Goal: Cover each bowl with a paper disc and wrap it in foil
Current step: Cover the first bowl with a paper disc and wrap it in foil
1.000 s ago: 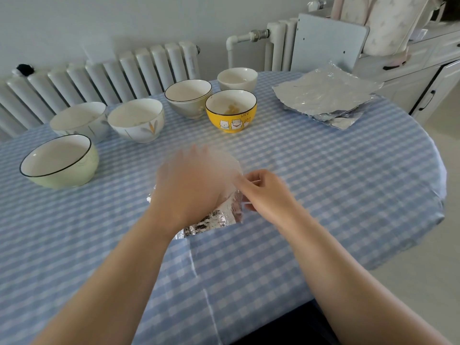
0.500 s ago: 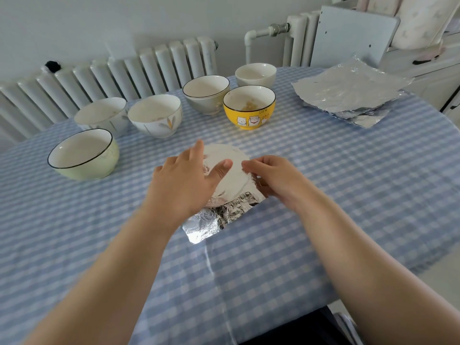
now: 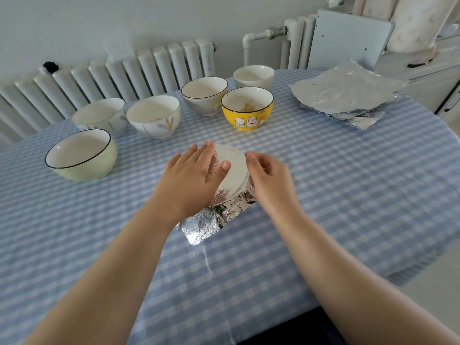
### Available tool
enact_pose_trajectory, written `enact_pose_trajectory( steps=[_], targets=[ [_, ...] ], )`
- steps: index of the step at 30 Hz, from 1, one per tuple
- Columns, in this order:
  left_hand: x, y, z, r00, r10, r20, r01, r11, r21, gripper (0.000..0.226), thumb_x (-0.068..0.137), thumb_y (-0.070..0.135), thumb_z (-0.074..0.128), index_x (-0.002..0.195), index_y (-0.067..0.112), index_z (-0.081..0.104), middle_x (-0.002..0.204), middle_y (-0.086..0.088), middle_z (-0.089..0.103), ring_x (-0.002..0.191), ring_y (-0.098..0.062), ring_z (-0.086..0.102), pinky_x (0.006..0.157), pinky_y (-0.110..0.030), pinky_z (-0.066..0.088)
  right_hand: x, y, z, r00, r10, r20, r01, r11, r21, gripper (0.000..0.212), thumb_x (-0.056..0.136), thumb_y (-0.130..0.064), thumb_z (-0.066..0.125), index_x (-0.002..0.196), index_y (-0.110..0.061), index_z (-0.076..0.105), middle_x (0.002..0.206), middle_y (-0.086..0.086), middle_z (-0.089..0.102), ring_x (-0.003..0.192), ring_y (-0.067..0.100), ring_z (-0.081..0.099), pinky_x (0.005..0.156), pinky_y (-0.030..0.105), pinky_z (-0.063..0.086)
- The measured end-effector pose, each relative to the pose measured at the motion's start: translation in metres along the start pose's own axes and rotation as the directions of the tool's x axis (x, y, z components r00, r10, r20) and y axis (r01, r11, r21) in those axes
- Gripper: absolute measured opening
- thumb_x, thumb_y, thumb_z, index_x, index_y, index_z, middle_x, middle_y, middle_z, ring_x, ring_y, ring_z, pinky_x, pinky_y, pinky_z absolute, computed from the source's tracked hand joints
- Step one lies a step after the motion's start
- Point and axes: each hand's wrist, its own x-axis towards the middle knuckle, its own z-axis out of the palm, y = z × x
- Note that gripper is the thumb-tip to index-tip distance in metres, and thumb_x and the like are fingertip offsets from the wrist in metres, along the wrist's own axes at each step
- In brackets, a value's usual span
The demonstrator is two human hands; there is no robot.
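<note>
Both bare forearms reach forward from the lower corners and converge on the disc (image 3: 234, 170). The left hand (image 3: 191, 175) lies flat on its left side, fingers straight and together, thumb spread onto it. The right hand (image 3: 268, 178) hovers at its right edge, fingers loosely curled; whether they touch is unclear.

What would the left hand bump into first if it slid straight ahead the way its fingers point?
Probably the yellow cartoon-cat bowl. The left hand lies flat on the foil-wrapped bowl, fingers aimed away and slightly rightward; only bare blue checked tablecloth shows between. Depth is uncertain.
</note>
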Motion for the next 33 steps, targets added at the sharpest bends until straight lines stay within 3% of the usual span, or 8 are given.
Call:
enact_pose_trajectory(
  steps=[3, 5, 10, 14, 21, 25, 28, 33],
  targets=[
    [0.001, 0.0, 0.001, 1.0, 0.001, -0.003, -0.001, 1.0, 0.005, 0.1, 0.077, 0.076, -0.009, 0.158, 0.021, 0.014, 0.165, 0.005, 0.016, 0.152, -0.016, 0.009, 0.123, -0.041, 0.009, -0.007, 0.012, 0.008, 0.998, -0.039, -0.053, 0.035, 0.997, -0.075, 0.02, 0.098, -0.039, 0.053, 0.108, -0.025, 0.064, 0.104, -0.011, 0.067, 0.09, 0.0, 0.063, 0.076, 0.029, 0.055],
    [0.001, -0.001, 0.001, 1.0, 0.005, -0.007, -0.005, 1.0, 0.006, 0.099, 0.078, 0.075, -0.008, 0.157, 0.02, 0.015, 0.164, 0.005, 0.016, 0.152, -0.016, 0.009, 0.123, -0.041, 0.01, -0.009, 0.015, 0.009, 0.996, -0.044, -0.076, 0.036, 0.995, -0.096, 0.018, 0.099, -0.04, 0.05, 0.102, -0.026, 0.061, 0.107, -0.009, 0.065, 0.092, 0.0, 0.061, 0.073, 0.021, 0.049],
    [-0.001, -0.002, 0.002, 1.0, 0.003, -0.017, -0.002, 1.0, 0.006, 0.098, 0.078, 0.073, -0.009, 0.157, 0.02, 0.015, 0.164, 0.005, 0.016, 0.152, -0.015, 0.009, 0.123, -0.04, 0.009, -0.011, 0.016, 0.008, 0.995, 0.001, -0.097, -0.005, 0.999, -0.039, 0.023, 0.101, -0.04, 0.048, 0.09, -0.023, 0.058, 0.085, -0.009, 0.065, 0.07, -0.006, 0.059, 0.053, 0.008, 0.04],
    [-0.001, -0.001, 0.001, 1.0, 0.005, -0.024, -0.005, 1.0, 0.003, 0.098, 0.078, 0.073, -0.009, 0.157, 0.02, 0.017, 0.164, 0.005, 0.016, 0.152, -0.015, 0.009, 0.123, -0.04, 0.01, -0.011, 0.02, 0.007, 0.994, 0.04, -0.098, -0.035, 0.998, 0.058, 0.026, 0.101, -0.038, 0.048, 0.088, -0.019, 0.059, 0.069, -0.011, 0.062, 0.058, -0.005, 0.056, 0.054, 0.011, 0.043],
    [0.0, 0.0, 0.002, 1.0, -0.013, -0.014, 0.013, 1.0, 0.018, 0.086, 0.088, 0.07, 0.001, 0.157, 0.022, 0.017, 0.164, 0.006, 0.016, 0.152, -0.015, 0.009, 0.123, -0.039, 0.009, -0.011, 0.022, 0.012, 0.989, 0.102, -0.107, -0.091, 0.991, 0.101, 0.025, 0.101, -0.037, 0.049, 0.082, -0.022, 0.054, 0.074, -0.001, 0.062, 0.068, 0.012, 0.056, 0.063, 0.027, 0.041],
    [0.0, 0.0, 0.001, 1.0, -0.009, -0.021, 0.009, 1.0, 0.006, 0.097, 0.078, 0.073, -0.006, 0.157, 0.022, 0.018, 0.164, 0.006, 0.017, 0.152, -0.015, 0.01, 0.122, -0.039, 0.009, -0.013, 0.022, 0.01, 0.989, 0.096, -0.115, -0.088, 0.993, 0.077, 0.024, 0.101, -0.037, 0.049, 0.083, -0.022, 0.054, 0.074, -0.001, 0.063, 0.067, 0.011, 0.057, 0.059, 0.021, 0.04],
    [-0.001, 0.0, 0.001, 1.0, -0.01, -0.024, 0.01, 1.0, 0.007, 0.088, 0.085, 0.069, 0.0, 0.157, 0.022, 0.018, 0.164, 0.006, 0.017, 0.152, -0.015, 0.01, 0.123, -0.039, 0.01, -0.014, 0.021, 0.009, 0.987, 0.11, -0.118, -0.099, 0.991, 0.093, 0.023, 0.102, -0.035, 0.05, 0.085, -0.02, 0.055, 0.068, -0.005, 0.061, 0.056, 0.001, 0.054, 0.049, 0.011, 0.038],
    [-0.002, 0.001, 0.001, 0.999, -0.006, -0.033, 0.007, 1.0, 0.002, 0.082, 0.088, 0.064, 0.008, 0.156, 0.021, 0.021, 0.164, 0.005, 0.019, 0.152, -0.016, 0.012, 0.121, -0.039, 0.01, -0.016, 0.023, 0.012, 0.982, 0.154, -0.11, -0.138, 0.98, 0.14, 0.019, 0.102, -0.03, 0.05, 0.09, -0.017, 0.056, 0.059, -0.007, 0.056, 0.045, -0.003, 0.046, 0.046, 0.011, 0.035]
  ],
)
